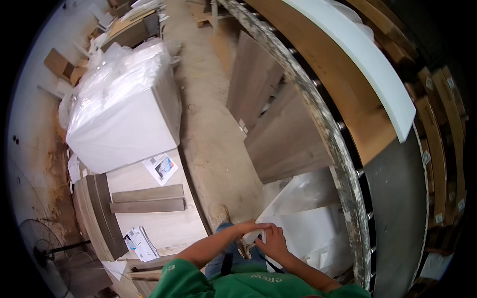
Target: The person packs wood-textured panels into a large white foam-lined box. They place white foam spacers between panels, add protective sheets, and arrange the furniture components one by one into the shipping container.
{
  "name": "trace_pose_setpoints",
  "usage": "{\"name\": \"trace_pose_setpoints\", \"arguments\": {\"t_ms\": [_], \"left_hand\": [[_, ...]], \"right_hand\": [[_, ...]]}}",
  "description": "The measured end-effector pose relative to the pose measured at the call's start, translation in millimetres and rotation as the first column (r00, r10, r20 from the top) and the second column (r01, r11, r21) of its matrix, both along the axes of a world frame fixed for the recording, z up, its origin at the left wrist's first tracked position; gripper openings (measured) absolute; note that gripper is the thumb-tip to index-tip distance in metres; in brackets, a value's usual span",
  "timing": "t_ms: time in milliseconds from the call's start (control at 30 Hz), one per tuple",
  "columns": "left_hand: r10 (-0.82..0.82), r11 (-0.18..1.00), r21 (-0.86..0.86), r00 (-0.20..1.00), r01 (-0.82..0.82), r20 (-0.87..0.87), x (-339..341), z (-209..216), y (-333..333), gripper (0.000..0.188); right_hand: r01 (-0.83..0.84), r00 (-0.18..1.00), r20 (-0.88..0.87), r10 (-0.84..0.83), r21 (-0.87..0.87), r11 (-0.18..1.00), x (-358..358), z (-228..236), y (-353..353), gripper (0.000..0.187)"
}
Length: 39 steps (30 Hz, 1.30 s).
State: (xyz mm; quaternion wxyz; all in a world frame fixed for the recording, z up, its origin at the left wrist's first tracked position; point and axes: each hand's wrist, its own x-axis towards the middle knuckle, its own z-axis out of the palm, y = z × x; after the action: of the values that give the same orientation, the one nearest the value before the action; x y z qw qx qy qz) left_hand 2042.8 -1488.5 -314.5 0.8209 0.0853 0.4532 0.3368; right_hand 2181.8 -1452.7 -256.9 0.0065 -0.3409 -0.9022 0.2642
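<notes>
In front of my waist my two hands meet around a small white rounded object with a dark spot on its side; I cannot make out its kind. My left hand closes over its upper side, fingers reaching toward the right. From the other side my right hand grips it with bent fingers. Part of the object is hidden by the fingers. White wrapping sheet hangs just right of my hands, under the worktable.
A pale board table at my left bears two grey-brown strips, papers and a large white wrapped stack. At my right, a long worktable holds a brown panel and white panel. Wood-grain panels lean beneath.
</notes>
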Motion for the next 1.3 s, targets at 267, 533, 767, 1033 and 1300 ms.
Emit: {"name": "trace_pose_setpoints", "arguments": {"t_ms": [267,533,767,1033,1300], "left_hand": [[-0.471,0.853,0.056,0.811,0.519,-0.346,-118,-53,56,0.034],[-0.597,0.341,-0.006,0.211,0.94,-0.774,-259,3,13,0.045],[-0.589,0.698,-0.213,0.379,0.684,-0.714,-349,175,-124,0.052],[-0.695,0.584,-0.743,-0.27,0.328,-0.666,-379,325,-157,0.063],[-0.503,0.764,-0.644,-0.596,0.031,-0.626,-363,300,-78,0.05]], "right_hand": [[0.07,0.976,0.216,0.032,-0.451,0.89,-77,-15,54,0.067],[-0.309,0.941,0.13,0.314,-0.054,0.949,-151,-15,70,0.089],[-0.636,0.68,-0.022,0.733,-0.516,0.574,-241,-6,51,0.063],[-0.809,0.561,-0.322,0.763,-0.41,0.422,-397,44,30,0.044],[-0.997,0.025,-0.368,0.929,0.064,0.052,-535,147,54,0.035]]}}
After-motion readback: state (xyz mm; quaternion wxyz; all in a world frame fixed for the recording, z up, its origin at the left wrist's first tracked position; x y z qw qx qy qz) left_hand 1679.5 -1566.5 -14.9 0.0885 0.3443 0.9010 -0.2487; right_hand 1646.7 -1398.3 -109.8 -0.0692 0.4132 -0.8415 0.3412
